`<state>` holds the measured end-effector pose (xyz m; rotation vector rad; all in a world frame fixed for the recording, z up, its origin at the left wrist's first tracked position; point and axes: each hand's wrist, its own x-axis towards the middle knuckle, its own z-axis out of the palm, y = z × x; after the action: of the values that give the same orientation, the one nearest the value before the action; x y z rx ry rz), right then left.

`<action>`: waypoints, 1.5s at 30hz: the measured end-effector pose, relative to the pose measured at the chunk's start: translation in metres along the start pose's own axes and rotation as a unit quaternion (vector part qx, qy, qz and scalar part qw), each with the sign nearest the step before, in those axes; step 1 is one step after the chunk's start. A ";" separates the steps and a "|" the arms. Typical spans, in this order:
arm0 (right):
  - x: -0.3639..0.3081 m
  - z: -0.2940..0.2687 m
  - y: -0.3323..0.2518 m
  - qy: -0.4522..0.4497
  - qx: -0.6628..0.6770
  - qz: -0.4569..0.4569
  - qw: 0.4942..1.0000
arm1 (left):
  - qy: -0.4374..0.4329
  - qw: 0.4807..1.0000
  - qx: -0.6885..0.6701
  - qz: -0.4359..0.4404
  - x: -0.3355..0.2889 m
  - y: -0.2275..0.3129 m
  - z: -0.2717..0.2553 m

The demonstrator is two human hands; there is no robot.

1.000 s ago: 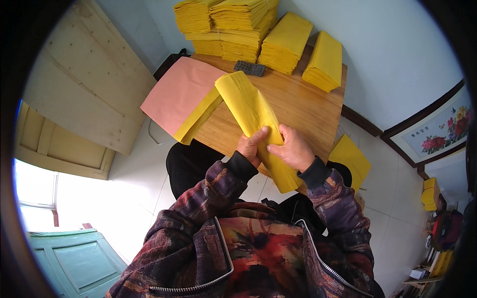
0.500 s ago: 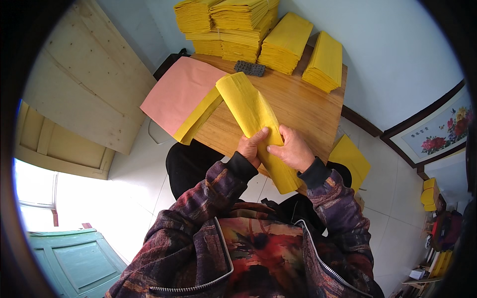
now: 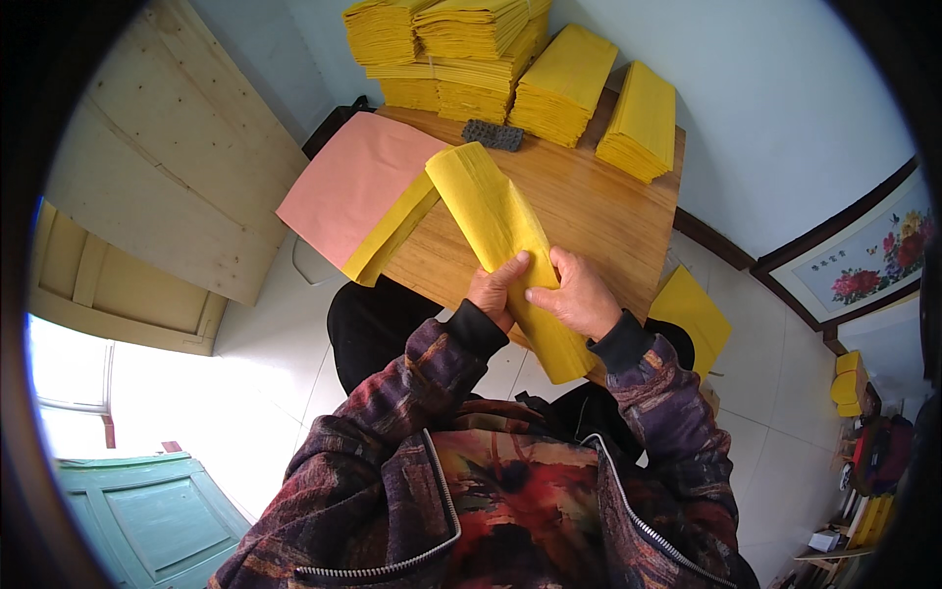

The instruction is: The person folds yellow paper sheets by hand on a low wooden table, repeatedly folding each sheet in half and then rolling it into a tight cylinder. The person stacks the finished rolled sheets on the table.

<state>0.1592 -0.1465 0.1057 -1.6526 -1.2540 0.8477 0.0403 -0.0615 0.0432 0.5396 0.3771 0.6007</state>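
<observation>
A long folded bundle of yellow paper (image 3: 491, 211) lies lengthwise on the wooden table (image 3: 589, 211), its near end hanging over the front edge. My left hand (image 3: 494, 293) grips its left side, fingers curled onto the top. My right hand (image 3: 579, 294) presses on its right side, thumb and fingers wrapped over the fold. To the left, a pink sheet (image 3: 353, 182) lies over a stack of flat yellow sheets (image 3: 385, 240) at the table's corner.
Several tall stacks of folded yellow paper (image 3: 559, 83) fill the back of the table, with a dark textured block (image 3: 493, 134) before them. A yellow sheet (image 3: 692, 314) lies on the floor at right. A wooden panel (image 3: 167, 177) leans at left.
</observation>
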 end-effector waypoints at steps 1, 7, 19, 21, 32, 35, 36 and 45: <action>0.000 0.000 0.001 -0.002 0.008 0.004 1.000 | 0.001 1.000 0.002 -0.002 0.000 0.000 -0.001; 0.000 0.000 0.009 -0.021 0.047 0.001 0.999 | -0.011 1.000 0.013 -0.016 0.000 0.001 -0.003; -0.017 -0.027 -0.024 -0.014 -0.037 -0.080 0.996 | -0.041 0.987 0.039 -0.150 0.007 0.026 -0.002; -0.017 -0.027 -0.026 0.001 -0.086 -0.186 0.979 | -0.067 0.983 0.038 -0.166 0.007 0.030 0.000; -0.017 -0.026 -0.027 0.101 -0.469 -0.391 0.786 | -0.116 0.963 0.118 -0.211 0.010 0.035 0.010; -0.014 -0.027 -0.032 0.102 -0.474 -0.427 0.763 | -0.160 0.953 0.137 -0.218 0.010 0.032 0.013; -0.013 -0.028 -0.033 0.091 -0.472 -0.434 0.762 | -0.176 0.948 0.151 -0.217 0.011 0.032 0.014; -0.005 -0.037 -0.034 0.040 -0.502 -0.444 0.741 | -0.251 0.932 0.173 -0.195 0.018 0.031 0.016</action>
<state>0.1780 -0.1563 0.1516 -1.4310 -2.3461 -0.6299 0.0489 -0.0345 0.0707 0.9042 0.0930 -0.0034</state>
